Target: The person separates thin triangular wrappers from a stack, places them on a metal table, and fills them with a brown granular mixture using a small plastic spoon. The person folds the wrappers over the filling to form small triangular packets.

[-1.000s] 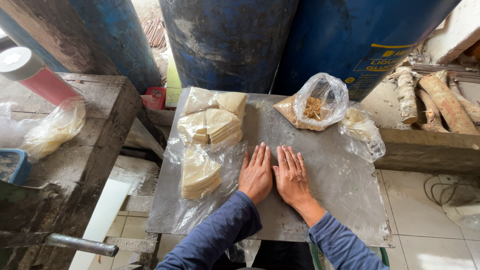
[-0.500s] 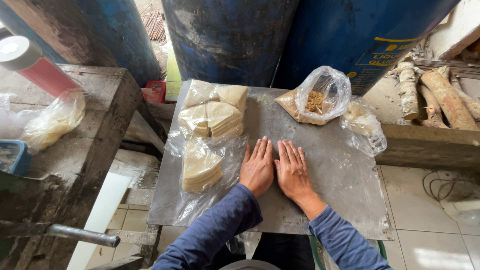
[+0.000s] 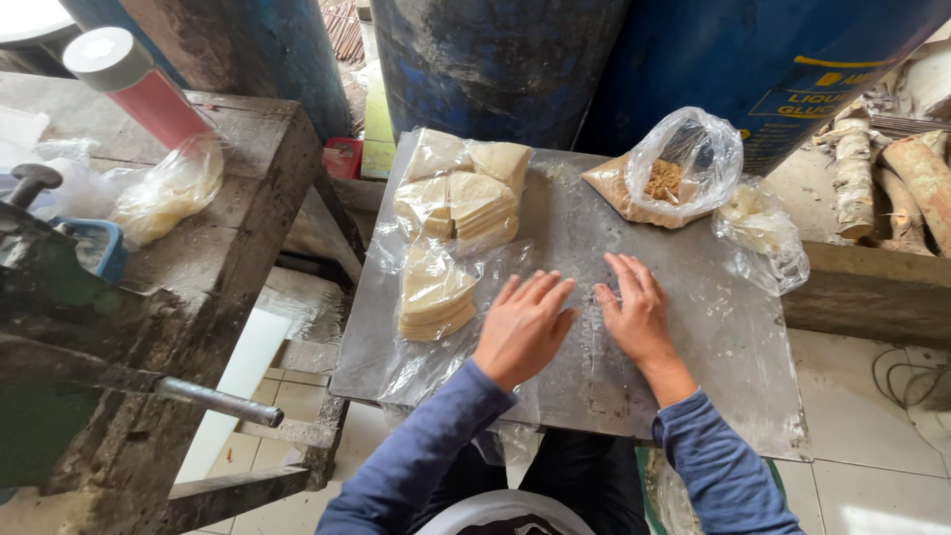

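Observation:
My left hand [image 3: 523, 325] and my right hand [image 3: 637, 315] lie flat, palms down, fingers spread, on a grey metal tray [image 3: 693, 337]. A small gap separates them. Neither holds anything. Left of my left hand, stacks of pale wedge-shaped wrappers [image 3: 436, 292] rest on clear plastic sheeting [image 3: 416, 362], with more stacks [image 3: 464, 196] further back. A clear bag with brown filling [image 3: 669, 173] sits at the tray's far right, and a smaller crumpled bag [image 3: 761, 233] lies beside it.
Blue drums [image 3: 495, 59] stand behind the tray. To the left is a worn wooden bench [image 3: 218, 248] with a plastic bag [image 3: 163, 193], a red-and-white bottle [image 3: 139, 84], a blue tub [image 3: 99, 248] and a metal handle [image 3: 218, 401]. Logs [image 3: 892, 178] lie at right.
My hands have moved slightly apart and the left fingers have spread. The camera has shifted closer and a little leftward.

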